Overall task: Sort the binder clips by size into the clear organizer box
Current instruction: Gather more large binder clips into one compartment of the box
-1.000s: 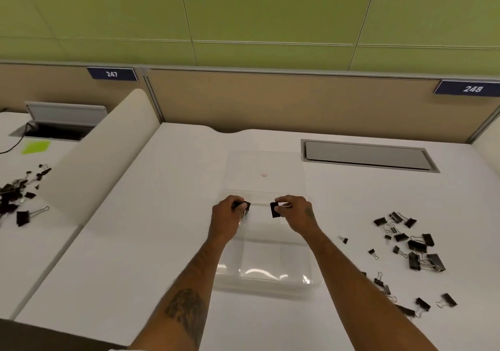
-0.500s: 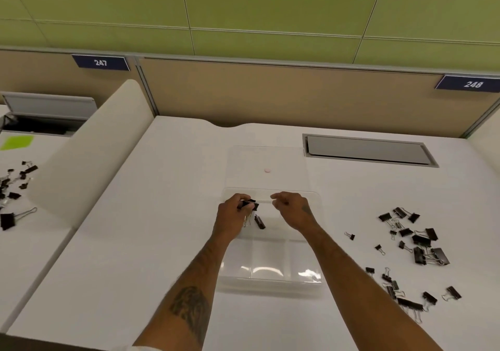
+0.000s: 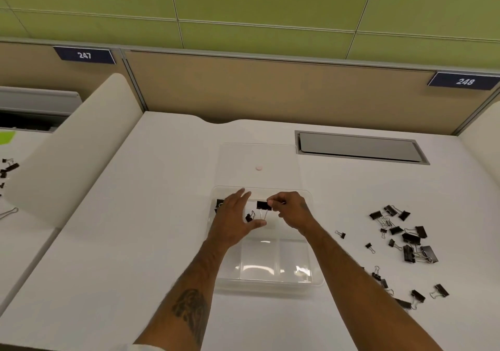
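A black binder clip (image 3: 263, 205) is pinched by the right hand (image 3: 290, 210) over the clear organizer box (image 3: 270, 277), body level, wire handles hanging down; the left hand (image 3: 234, 222) is held open just beside it.

My right hand (image 3: 290, 211) pinches a black binder clip (image 3: 263, 205) over the clear organizer box (image 3: 266, 277); left hand (image 3: 234, 222) spread open beside it. Loose clips (image 3: 405, 238) lie to the right on desk (image 3: 121, 242).

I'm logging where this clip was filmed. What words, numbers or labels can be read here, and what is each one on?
"247" on the dark blue plate fixed to the partition at the far left.
"248" on the dark blue plate fixed to the partition at the far right.
The tattoo on the left forearm shows no readable text.
No print can be made out on the clear organizer box or the loose binder clips.
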`<state>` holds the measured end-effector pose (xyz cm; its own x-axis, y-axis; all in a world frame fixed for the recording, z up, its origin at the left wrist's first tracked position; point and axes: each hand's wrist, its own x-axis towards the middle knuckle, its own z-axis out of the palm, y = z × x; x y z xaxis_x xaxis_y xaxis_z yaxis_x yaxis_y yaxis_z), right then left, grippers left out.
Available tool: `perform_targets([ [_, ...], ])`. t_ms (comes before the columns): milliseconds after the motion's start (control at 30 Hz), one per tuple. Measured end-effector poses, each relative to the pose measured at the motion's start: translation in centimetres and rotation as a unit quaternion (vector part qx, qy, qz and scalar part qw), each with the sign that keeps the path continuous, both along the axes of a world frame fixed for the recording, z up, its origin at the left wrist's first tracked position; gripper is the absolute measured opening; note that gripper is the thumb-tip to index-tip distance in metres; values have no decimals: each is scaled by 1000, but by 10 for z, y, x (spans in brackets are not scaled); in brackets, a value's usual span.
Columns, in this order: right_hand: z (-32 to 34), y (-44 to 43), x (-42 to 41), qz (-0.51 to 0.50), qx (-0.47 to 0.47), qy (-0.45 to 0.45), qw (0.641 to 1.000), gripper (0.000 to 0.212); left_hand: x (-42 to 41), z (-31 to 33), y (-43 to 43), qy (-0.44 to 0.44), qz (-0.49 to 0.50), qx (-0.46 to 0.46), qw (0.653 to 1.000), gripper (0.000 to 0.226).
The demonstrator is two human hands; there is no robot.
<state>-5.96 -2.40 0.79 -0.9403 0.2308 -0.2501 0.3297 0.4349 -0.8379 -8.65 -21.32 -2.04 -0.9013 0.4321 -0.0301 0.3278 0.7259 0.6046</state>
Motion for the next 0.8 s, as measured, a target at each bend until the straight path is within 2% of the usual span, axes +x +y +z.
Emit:
perform_targets([
  [67,-2,-1,-3,-17,45,5,999,14,3,-9,-6,47,-38,-96,994,105],
  [233,-7,-9,-6,3,114,-14,993,13,9,-31,-13,8,-50,-195,980,96],
  [400,-11,-12,-4,46,166,-18,985,24,7,-35,-14,6,-56,-216,975,94],
  [533,-14,-9,0,82,270,27,959,43,8,-32,-15,-4,-58,-213,975,99],
  [600,-12,-5,3,95,302,13,948,54,7,-28,-14,-6,-60,-210,976,102],
  [700,-12,1,10,114,357,-18,927,70,3,-22,-13,13,-65,-204,977,107],
  [800,-13,8,22,97,378,-18,920,83,0,-19,-8,61,-68,-193,977,106],
])
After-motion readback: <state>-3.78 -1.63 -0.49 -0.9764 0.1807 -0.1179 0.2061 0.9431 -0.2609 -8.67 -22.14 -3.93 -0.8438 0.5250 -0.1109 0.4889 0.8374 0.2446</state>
